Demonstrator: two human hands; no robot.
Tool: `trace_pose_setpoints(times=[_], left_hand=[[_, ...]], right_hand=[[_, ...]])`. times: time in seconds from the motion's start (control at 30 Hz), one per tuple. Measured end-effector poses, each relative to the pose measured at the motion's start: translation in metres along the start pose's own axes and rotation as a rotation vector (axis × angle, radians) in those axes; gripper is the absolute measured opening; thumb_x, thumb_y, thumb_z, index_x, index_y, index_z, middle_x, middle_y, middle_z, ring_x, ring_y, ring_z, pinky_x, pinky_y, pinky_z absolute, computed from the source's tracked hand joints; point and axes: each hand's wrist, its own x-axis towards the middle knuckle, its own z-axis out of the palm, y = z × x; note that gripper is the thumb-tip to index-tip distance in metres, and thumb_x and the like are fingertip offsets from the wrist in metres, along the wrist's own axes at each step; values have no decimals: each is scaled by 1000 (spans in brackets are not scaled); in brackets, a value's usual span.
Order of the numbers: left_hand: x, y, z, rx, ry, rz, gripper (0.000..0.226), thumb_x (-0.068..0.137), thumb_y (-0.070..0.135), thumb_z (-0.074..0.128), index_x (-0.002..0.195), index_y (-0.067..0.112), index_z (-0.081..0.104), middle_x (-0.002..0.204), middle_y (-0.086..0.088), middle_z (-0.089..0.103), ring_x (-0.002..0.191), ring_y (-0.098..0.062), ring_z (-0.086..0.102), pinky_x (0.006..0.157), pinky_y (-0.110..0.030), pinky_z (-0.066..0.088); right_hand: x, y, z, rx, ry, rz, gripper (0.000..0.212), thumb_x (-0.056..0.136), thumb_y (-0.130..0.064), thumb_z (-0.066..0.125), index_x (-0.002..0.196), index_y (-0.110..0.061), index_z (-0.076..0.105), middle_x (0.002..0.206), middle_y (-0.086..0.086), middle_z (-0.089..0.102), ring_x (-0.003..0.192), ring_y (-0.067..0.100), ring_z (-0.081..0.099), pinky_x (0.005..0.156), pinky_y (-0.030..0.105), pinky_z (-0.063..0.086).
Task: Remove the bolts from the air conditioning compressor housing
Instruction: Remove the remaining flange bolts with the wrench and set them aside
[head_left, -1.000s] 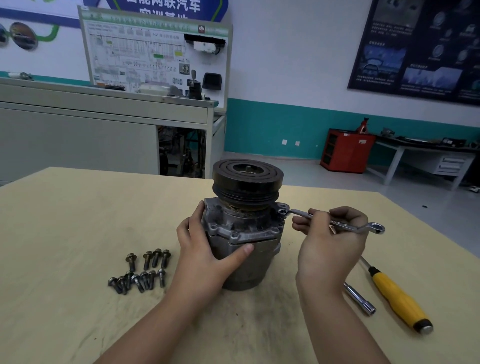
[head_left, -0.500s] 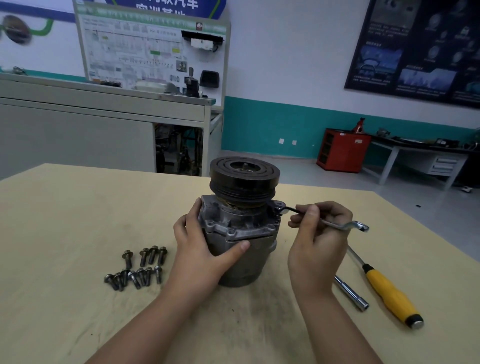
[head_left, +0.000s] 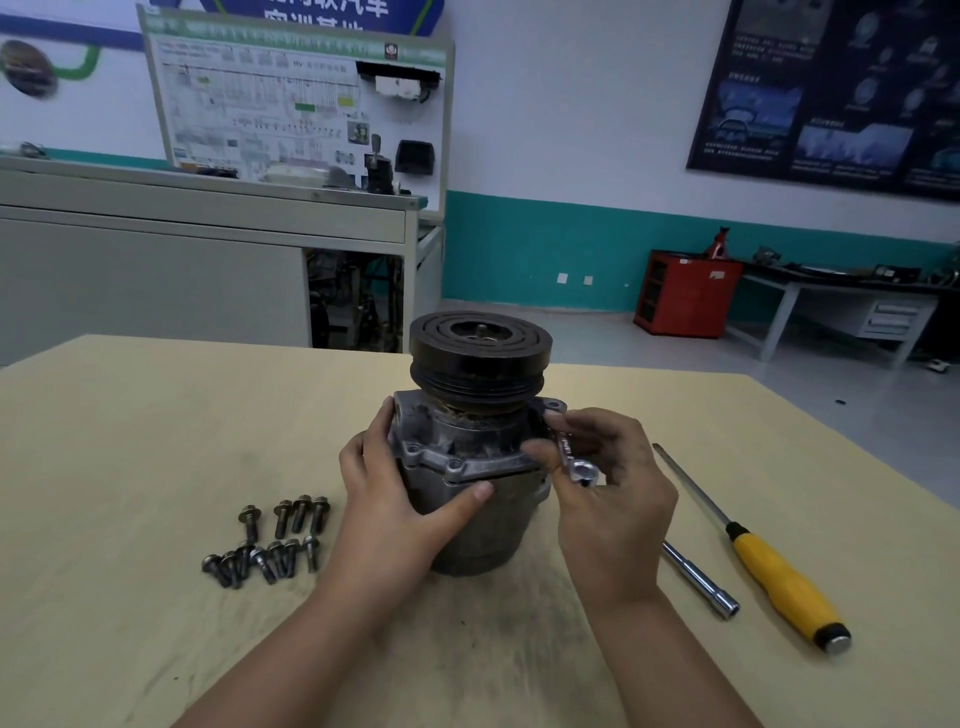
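Your compressor housing (head_left: 467, 483) stands upright near the middle of the wooden table (head_left: 130, 467), with its black pulley (head_left: 480, 353) on top. Your left hand (head_left: 395, 499) wraps the housing's left side, fingers curled behind the flange and thumb pressed across the front just under the seam. Your right hand (head_left: 613, 493) pinches a small ring wrench (head_left: 571, 457) between thumb and fingertips. The wrench's near ring end points toward you and its far end reaches to the flange ear at the housing's upper right. Your fingers hide whether it sits on a bolt head. The removed bolts (head_left: 270, 540) lie left of the housing, a back row of 4 and a tighter cluster in front. Right of your wrist lie a steel extension bar (head_left: 701, 582) and, beyond it, a yellow-handled screwdriver (head_left: 779, 582).
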Motion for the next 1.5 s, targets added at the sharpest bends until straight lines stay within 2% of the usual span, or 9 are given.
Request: trace_pose_setpoints(times=[0.07,0.17,0.23,0.4,0.67,1.07,1.2,1.4,1.5], left_hand=[[0,0,0,0,2,-3,123,42,75,59,148,39,7,139,16,17,105,18,24,100,-17,24],[0,0,0,1,3,-1,122,43,74,60,148,39,8,138,15,18,105,17,25,100,-18,25],[0,0,0,4,1,-1,122,43,75,60,148,39,7,139,15,18,104,17,25,100,-18,25],[0,-1,0,5,-4,-14,122,43,76,59,147,42,6,136,20,17,111,11,27,101,-18,25],[-1,0,0,-6,-9,-11,121,44,74,60,147,41,5,127,25,15,112,9,28,99,-16,25],[1,0,1,4,5,3,122,44,76,57,148,37,7,129,23,16,101,24,24,99,-17,24],[0,-1,2,-9,17,14,119,44,76,58,147,38,10,129,22,18,102,42,12,98,-16,24],[0,1,2,-15,12,7,118,45,75,59,147,39,10,133,20,18,104,41,11,99,-14,24],[0,0,2,-19,9,12,117,45,75,59,146,41,9,133,22,17,103,41,12,93,-5,23]], right_hand=[[-2,2,2,32,3,31,43,69,9,76,91,-23,60,86,-31,65,79,-8,64,72,7,47],[-4,3,3,84,57,3,10,89,-26,64,94,-18,65,91,-18,67,83,11,67,74,22,53],[-7,5,4,104,82,38,25,95,-41,49,99,-20,63,94,-7,67,83,24,67,76,31,54],[-5,6,5,85,124,49,16,96,-23,38,88,-27,52,94,0,65,81,13,63,73,22,51],[7,7,1,177,233,281,16,96,-22,34,91,-26,49,90,1,68,86,18,65,72,26,51],[38,30,-1,399,212,776,22,105,-19,30,97,-17,51,68,5,65,45,10,53,47,21,47],[55,42,9,332,117,839,20,104,-17,33,99,-5,47,57,1,65,38,8,46,39,18,39],[74,45,14,366,-2,928,27,99,-6,45,76,-5,59,61,6,61,34,6,39,36,16,33],[79,40,16,513,66,967,22,99,-6,45,80,-5,56,63,6,60,35,5,45,37,15,37]])
